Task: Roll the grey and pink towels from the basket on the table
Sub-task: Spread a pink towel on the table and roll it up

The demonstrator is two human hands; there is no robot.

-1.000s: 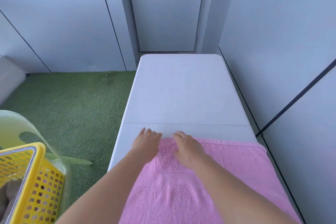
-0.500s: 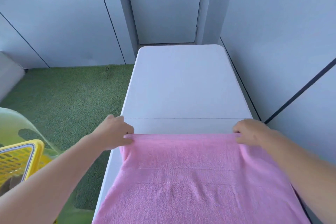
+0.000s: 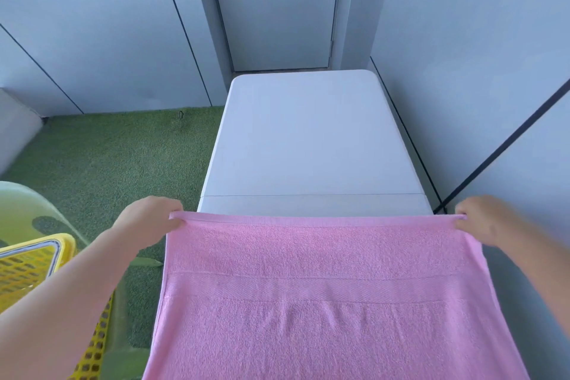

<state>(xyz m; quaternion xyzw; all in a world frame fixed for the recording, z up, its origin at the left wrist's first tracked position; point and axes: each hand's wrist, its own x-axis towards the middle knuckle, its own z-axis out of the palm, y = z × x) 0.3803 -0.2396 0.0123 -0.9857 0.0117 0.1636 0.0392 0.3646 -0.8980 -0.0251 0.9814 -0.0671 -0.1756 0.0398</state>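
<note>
A pink towel (image 3: 320, 293) is stretched wide over the near end of the white folding table (image 3: 308, 139). My left hand (image 3: 151, 220) pinches its far left corner, out past the table's left edge. My right hand (image 3: 484, 219) pinches its far right corner, beyond the table's right edge. The towel's far edge runs taut and straight between the two hands and looks raised off the tabletop. A yellow perforated basket (image 3: 34, 265) sits at the lower left; its contents are hidden, and no grey towel is in sight.
Green artificial turf (image 3: 101, 163) covers the floor left of the table. A pale green chair (image 3: 27, 213) stands by the basket. Grey wall panels close in on the table's right side, and a door (image 3: 277, 9) stands behind its far end.
My hands slid apart from the middle of the towel's far edge to its two corners. They now pinch the corners and have pulled the edge taut, wider than the table.
</note>
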